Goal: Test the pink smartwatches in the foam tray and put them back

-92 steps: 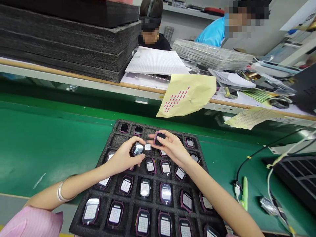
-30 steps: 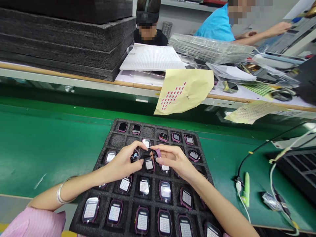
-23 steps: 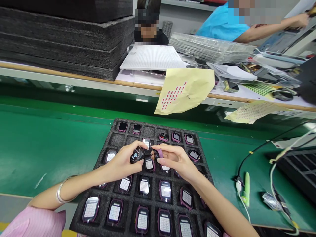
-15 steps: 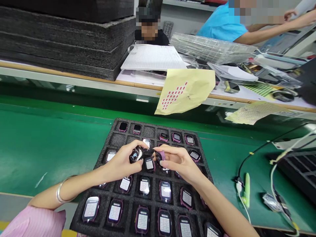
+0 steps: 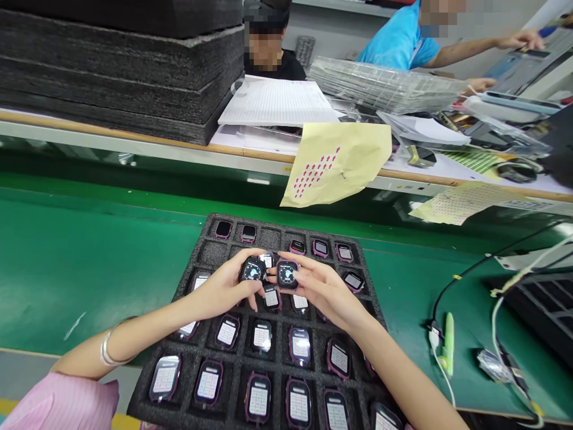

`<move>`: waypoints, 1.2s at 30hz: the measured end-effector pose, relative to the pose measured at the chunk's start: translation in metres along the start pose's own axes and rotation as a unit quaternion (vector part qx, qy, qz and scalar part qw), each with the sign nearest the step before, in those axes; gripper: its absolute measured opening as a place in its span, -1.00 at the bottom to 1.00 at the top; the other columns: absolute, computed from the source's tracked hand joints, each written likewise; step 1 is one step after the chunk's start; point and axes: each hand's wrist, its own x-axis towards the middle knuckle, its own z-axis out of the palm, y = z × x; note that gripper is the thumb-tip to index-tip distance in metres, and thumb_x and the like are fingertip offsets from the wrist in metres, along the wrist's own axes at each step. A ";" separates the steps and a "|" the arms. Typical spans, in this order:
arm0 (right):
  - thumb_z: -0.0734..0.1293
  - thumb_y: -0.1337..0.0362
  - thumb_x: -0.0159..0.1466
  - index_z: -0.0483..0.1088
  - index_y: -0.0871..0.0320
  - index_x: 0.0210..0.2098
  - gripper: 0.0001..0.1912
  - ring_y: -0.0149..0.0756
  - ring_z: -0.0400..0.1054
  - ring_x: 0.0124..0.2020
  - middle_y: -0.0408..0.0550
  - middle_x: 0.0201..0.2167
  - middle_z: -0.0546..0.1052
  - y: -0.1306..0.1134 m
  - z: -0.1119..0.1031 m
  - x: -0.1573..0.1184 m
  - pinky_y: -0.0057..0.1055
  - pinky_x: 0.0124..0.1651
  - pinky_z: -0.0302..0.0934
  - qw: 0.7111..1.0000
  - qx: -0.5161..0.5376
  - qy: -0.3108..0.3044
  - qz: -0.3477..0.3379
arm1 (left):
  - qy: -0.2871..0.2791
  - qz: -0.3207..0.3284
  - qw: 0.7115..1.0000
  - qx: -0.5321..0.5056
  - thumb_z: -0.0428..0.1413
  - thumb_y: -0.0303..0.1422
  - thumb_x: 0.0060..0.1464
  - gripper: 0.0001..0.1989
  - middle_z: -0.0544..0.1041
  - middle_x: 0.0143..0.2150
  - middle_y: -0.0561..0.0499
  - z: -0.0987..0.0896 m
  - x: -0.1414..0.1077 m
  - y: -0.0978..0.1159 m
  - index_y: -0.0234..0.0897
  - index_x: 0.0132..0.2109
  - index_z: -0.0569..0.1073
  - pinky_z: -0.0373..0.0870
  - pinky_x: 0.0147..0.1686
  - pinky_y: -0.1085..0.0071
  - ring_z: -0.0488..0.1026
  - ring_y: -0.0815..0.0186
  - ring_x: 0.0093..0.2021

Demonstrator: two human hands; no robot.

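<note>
Over a black foam tray [image 5: 203, 254], my left hand [image 5: 226, 283] is closed on a dark smartwatch [image 5: 253, 270] whose lit screen shows a clock face. My right hand [image 5: 324, 286] grips a purple-edged smartwatch [image 5: 287, 274], its lit face turned up and a finger lying over the screen's edge. The two watches are side by side, close together. Beneath and around them, several purple-framed smartwatches [image 5: 261, 335] sit in the tray's square pockets, most with white screens. Two at the back left, such as this dark-screened smartwatch [image 5: 223, 229], look black. My hands hide some middle pockets.
The tray rests on a green work surface [image 5: 89, 251]. Cables [image 5: 441, 286] and a light green tool [image 5: 448, 343] lie at right. Behind, a shelf holds stacked black foam [image 5: 134, 77], papers [image 5: 277, 103] and a hanging yellow sheet [image 5: 338, 164]. Two people are beyond it.
The watch in my right hand has turned from edge-on to face-up, showing a lit clock face. My left hand's watch is now level beside it. The person in blue has shifted their arms.
</note>
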 end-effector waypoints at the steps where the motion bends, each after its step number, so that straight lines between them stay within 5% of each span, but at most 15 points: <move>1: 0.33 0.30 0.29 0.34 0.13 0.12 -0.60 -0.11 0.39 0.06 0.08 -0.02 0.54 0.001 -0.001 0.000 -0.08 0.11 0.26 1.000 0.015 0.005 0.001 | 0.001 -0.002 1.000 -0.022 0.08 -0.46 0.06 -0.55 0.45 -0.30 0.02 0.000 0.001 0.000 -0.26 0.11 0.20 0.50 -0.41 0.42 0.49 0.33 -0.36; 7: 0.34 0.32 0.25 0.36 0.19 0.10 -0.58 -0.06 0.42 0.03 0.11 -0.06 0.56 0.007 -0.003 0.002 -0.03 0.10 0.27 0.998 0.043 0.037 -0.009 | 0.016 -0.014 0.997 -0.075 0.05 -0.51 0.01 -0.58 0.44 -0.14 -0.03 0.000 0.004 0.003 -0.24 0.05 0.30 0.52 -0.20 0.25 0.49 0.26 -0.18; 29: 0.38 0.28 0.24 0.33 0.10 0.10 -0.56 -0.14 0.52 -0.13 0.03 -0.11 0.58 0.014 0.004 -0.003 -0.13 0.02 0.35 0.988 -0.117 0.070 -0.075 | -0.012 -0.017 0.997 -0.074 0.03 -0.51 0.04 -0.62 0.51 -0.14 -0.05 0.001 0.003 -0.001 -0.26 0.03 0.28 0.52 -0.21 0.29 0.51 0.26 -0.18; 36: 0.44 0.32 0.15 0.14 0.09 0.22 -0.30 -0.15 0.44 -0.02 0.04 -0.02 0.49 0.006 -0.008 0.014 -0.15 0.05 0.33 0.977 -0.200 -0.004 -0.076 | 0.021 0.008 0.998 -0.061 0.07 -0.53 0.00 -0.56 0.48 -0.18 -0.02 0.000 0.003 0.008 -0.26 0.06 0.26 0.53 -0.24 0.32 0.50 0.27 -0.19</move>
